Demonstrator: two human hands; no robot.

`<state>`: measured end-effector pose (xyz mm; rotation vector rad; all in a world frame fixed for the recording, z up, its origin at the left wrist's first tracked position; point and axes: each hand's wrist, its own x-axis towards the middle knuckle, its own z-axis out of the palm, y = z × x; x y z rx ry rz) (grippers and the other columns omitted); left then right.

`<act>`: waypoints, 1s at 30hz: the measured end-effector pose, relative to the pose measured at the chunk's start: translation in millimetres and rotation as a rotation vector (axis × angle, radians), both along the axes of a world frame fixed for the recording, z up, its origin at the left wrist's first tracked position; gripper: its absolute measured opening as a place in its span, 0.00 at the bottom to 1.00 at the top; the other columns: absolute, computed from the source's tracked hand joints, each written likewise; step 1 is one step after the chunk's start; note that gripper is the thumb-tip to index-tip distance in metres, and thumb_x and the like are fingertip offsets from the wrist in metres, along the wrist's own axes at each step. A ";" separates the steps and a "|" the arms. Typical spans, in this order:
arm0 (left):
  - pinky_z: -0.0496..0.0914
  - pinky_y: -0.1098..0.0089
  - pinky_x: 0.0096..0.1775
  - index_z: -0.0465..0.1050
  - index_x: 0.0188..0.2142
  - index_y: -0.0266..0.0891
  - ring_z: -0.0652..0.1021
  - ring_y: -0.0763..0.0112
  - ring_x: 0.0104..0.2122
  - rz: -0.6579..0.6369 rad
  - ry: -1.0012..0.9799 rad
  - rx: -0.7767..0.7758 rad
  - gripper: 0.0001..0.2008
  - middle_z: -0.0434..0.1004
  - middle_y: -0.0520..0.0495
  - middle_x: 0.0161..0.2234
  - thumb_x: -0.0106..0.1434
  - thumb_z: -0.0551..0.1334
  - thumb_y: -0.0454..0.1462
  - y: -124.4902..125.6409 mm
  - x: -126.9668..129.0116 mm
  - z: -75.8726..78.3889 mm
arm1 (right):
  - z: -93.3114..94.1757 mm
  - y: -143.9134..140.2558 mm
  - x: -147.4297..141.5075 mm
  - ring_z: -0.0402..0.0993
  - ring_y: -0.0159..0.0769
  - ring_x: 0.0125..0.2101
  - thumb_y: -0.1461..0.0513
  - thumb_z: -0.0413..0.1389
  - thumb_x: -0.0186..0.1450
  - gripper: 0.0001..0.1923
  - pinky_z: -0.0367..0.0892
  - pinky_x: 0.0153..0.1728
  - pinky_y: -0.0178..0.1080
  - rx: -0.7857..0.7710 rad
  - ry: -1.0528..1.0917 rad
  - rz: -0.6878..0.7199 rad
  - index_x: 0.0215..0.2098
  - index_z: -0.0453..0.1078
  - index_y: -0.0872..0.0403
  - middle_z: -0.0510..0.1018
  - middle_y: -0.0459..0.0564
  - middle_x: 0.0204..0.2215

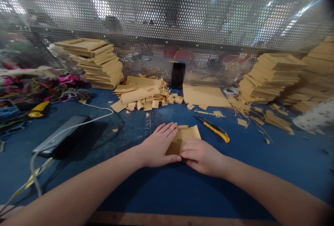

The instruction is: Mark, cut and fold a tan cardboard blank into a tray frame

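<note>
Two bare hands meet at the near middle of the blue tabletop [167, 191], both pressing on a small folded piece of tan cardboard [184, 136] that lies flat there. The left hand [159, 146] rests palm down on the piece's left edge, its fingers [167, 130] stretched out flat and close together, gripping nothing. The right hand [200, 156] lies at the piece's near right corner with its fingers [189, 148] curled loosely onto the cardboard; whether they pinch an edge I cannot tell. Just right of the piece and a little farther off lies a yellow and black utility knife [214, 128], apart from both hands. To the near left sits a flat black device [61, 139] with a white cable [86, 121] running across it. Farther left lies a tangle of pink and multicoloured cords [28, 87] and a yellow-handled tool [39, 109]. Beyond the hands, in the middle, is a loose heap of tan cardboard offcuts [142, 95], with a flat tan cardboard sheet [205, 95] to its right and a dark upright rectangular object [178, 75] between them at the back. A tall stack of tan cardboard trays [96, 62] stands far left, and more leaning stacks of tan cardboard pieces [271, 76] far right. A perforated metal screen [182, 17] closes the far side.
</note>
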<state>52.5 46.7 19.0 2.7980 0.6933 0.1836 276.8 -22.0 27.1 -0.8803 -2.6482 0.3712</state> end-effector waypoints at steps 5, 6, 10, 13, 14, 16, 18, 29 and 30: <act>0.42 0.54 0.65 0.37 0.69 0.31 0.46 0.52 0.68 0.016 0.010 0.006 0.51 0.40 0.34 0.69 0.61 0.50 0.64 0.6 1.7 -3.9 | 1.0 0.3 -0.3 0.71 0.37 0.36 0.66 0.51 0.68 0.09 0.65 0.40 0.41 -0.022 -0.001 -0.007 0.40 0.74 0.55 0.78 0.51 0.34; 0.42 0.54 0.65 0.37 0.69 0.31 0.46 0.52 0.67 0.017 0.009 0.008 0.51 0.40 0.34 0.69 0.61 0.51 0.64 0.6 2.0 -4.4 | 1.1 0.4 -0.1 0.71 0.37 0.36 0.66 0.51 0.68 0.09 0.65 0.40 0.41 -0.025 -0.001 -0.009 0.40 0.74 0.55 0.78 0.51 0.34; 0.44 0.53 0.64 0.41 0.68 0.32 0.47 0.49 0.67 0.014 0.008 0.010 0.49 0.40 0.34 0.69 0.61 0.51 0.64 0.9 1.9 -4.9 | 0.7 0.5 0.7 0.71 0.37 0.36 0.65 0.51 0.69 0.10 0.65 0.39 0.40 -0.025 -0.001 -0.009 0.40 0.74 0.54 0.77 0.51 0.33; 0.45 0.53 0.64 0.41 0.68 0.32 0.47 0.49 0.67 0.014 0.008 0.011 0.49 0.40 0.34 0.69 0.61 0.51 0.64 1.3 1.5 -4.6 | 0.0 -0.1 0.2 0.71 0.37 0.36 0.65 0.51 0.68 0.09 0.65 0.39 0.40 -0.030 -0.004 -0.009 0.40 0.74 0.54 0.77 0.51 0.34; 0.44 0.53 0.64 0.41 0.68 0.32 0.47 0.49 0.67 0.012 0.011 0.012 0.49 0.40 0.34 0.69 0.61 0.50 0.64 1.4 1.5 -4.6 | 0.1 -0.4 -0.1 0.71 0.37 0.36 0.65 0.51 0.68 0.09 0.65 0.39 0.41 -0.030 -0.006 -0.010 0.40 0.74 0.54 0.78 0.50 0.34; 0.43 0.54 0.64 0.41 0.68 0.32 0.47 0.50 0.67 0.010 0.012 0.016 0.49 0.40 0.34 0.69 0.62 0.51 0.64 1.5 1.7 -4.3 | 1.4 -0.5 0.0 0.71 0.37 0.36 0.65 0.51 0.68 0.10 0.65 0.39 0.41 -0.033 0.000 -0.007 0.41 0.74 0.54 0.78 0.50 0.33; 0.43 0.54 0.64 0.40 0.68 0.32 0.47 0.50 0.67 0.009 0.015 0.015 0.49 0.41 0.34 0.69 0.62 0.50 0.64 1.4 2.3 -3.3 | 4.1 1.3 2.8 0.72 0.36 0.37 0.65 0.51 0.68 0.10 0.67 0.40 0.41 -0.032 0.039 -0.010 0.42 0.74 0.54 0.78 0.51 0.34; 0.44 0.52 0.65 0.39 0.69 0.31 0.45 0.49 0.68 0.009 0.049 -0.016 0.51 0.39 0.33 0.69 0.61 0.48 0.66 1.5 3.5 0.3 | 10.9 27.6 54.3 0.66 0.46 0.53 0.75 0.48 0.57 0.25 0.65 0.54 0.54 0.101 0.002 -0.252 0.47 0.73 0.51 0.72 0.55 0.51; 0.43 0.53 0.65 0.39 0.69 0.30 0.45 0.50 0.68 0.009 0.052 -0.019 0.51 0.39 0.34 0.69 0.61 0.48 0.66 1.8 3.4 0.2 | 9.6 27.7 54.6 0.64 0.46 0.55 0.75 0.48 0.57 0.25 0.63 0.56 0.55 0.120 -0.029 -0.228 0.49 0.72 0.51 0.71 0.56 0.53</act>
